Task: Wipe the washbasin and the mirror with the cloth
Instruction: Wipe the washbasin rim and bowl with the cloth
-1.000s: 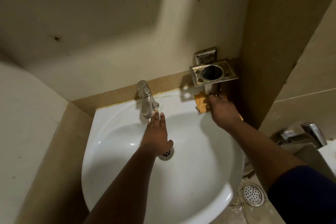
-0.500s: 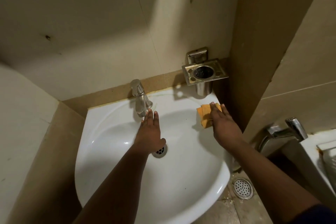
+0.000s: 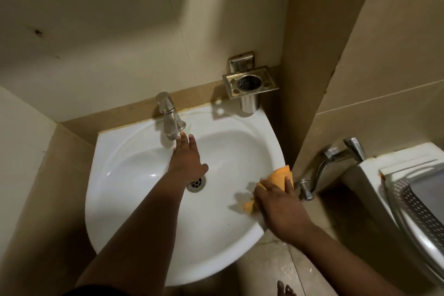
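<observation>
A white washbasin fills the middle of the view, with a chrome tap at its back and a drain in the bowl. My left hand is stretched out flat inside the bowl, fingertips just under the tap spout. On the basin's right rim, my right hand presses an orange cloth, fingers spread over it. No mirror is in view.
A steel tumbler holder is fixed to the wall above the basin's back right corner. A brown tiled pillar stands close on the right. Past it are a wall tap and a white fixture. My bare toes show on the floor.
My right hand has dragged the orange cloth from under the tumbler holder forward along the basin's right rim. My left hand has stayed under the tap.
</observation>
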Motion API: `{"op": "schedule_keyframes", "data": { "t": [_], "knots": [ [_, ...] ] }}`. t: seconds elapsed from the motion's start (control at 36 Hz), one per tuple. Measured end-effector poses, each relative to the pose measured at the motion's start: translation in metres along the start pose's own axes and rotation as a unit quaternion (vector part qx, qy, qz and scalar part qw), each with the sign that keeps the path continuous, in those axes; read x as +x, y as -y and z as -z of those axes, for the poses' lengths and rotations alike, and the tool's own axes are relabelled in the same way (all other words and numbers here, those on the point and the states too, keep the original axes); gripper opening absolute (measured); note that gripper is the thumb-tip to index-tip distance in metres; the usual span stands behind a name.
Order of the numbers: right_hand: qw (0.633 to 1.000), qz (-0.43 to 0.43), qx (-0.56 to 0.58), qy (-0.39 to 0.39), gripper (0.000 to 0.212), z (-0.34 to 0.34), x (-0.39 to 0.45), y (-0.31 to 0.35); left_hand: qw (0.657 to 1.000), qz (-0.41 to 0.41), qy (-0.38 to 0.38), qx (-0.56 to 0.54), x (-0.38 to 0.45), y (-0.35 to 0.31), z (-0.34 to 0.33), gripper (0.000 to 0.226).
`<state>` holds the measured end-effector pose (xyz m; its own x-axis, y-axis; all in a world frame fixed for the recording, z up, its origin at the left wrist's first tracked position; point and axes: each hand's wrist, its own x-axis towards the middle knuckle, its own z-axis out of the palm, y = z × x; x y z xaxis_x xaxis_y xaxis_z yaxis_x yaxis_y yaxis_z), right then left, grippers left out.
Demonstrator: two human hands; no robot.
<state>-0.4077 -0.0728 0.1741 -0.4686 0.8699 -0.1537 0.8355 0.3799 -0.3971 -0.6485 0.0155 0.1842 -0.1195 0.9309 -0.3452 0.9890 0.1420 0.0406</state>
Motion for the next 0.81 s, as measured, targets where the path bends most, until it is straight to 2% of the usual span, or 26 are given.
{"op": "schedule_keyframes", "data": {
  "t": [0.08, 0.25, 0.39, 0.5, 0.56, 0.67, 0.81],
  "knots": [
    [0.998, 0.011, -0.057, 0.012, 0.031, 0.016, 0.029, -0.012, 1.0, -0.007, -0.008, 0.002, -0.011, -0.009, -0.007, 0.09],
    [0.989, 0.023, -0.139, 0.048, 0.035, 0.032, 0.067, -0.017, 0.998, -0.051, 0.018, -0.025, -0.048, -0.037, -0.045, 0.082],
    [0.98, 0.026, -0.171, 0.095, 0.038, 0.026, 0.045, -0.004, 0.986, -0.089, 0.074, -0.12, -0.082, -0.07, -0.062, 0.068],
    [0.984, 0.05, -0.121, 0.119, 0.038, 0.016, 0.01, 0.013, 0.962, -0.075, 0.116, -0.235, -0.111, -0.081, -0.064, 0.049],
    [0.985, 0.06, -0.111, 0.119, 0.04, 0.015, 0.004, 0.015, 0.956, -0.07, 0.109, -0.264, -0.119, -0.08, -0.061, 0.045],
    [0.98, 0.063, -0.139, 0.129, 0.026, 0.021, 0.019, 0.005, 0.953, -0.095, 0.11, -0.267, -0.122, -0.077, -0.05, 0.046],
    [0.973, 0.074, -0.181, 0.123, 0.029, 0.02, 0.04, -0.006, 0.952, -0.086, 0.07, -0.286, -0.117, -0.087, -0.036, 0.044]
  ]
}}
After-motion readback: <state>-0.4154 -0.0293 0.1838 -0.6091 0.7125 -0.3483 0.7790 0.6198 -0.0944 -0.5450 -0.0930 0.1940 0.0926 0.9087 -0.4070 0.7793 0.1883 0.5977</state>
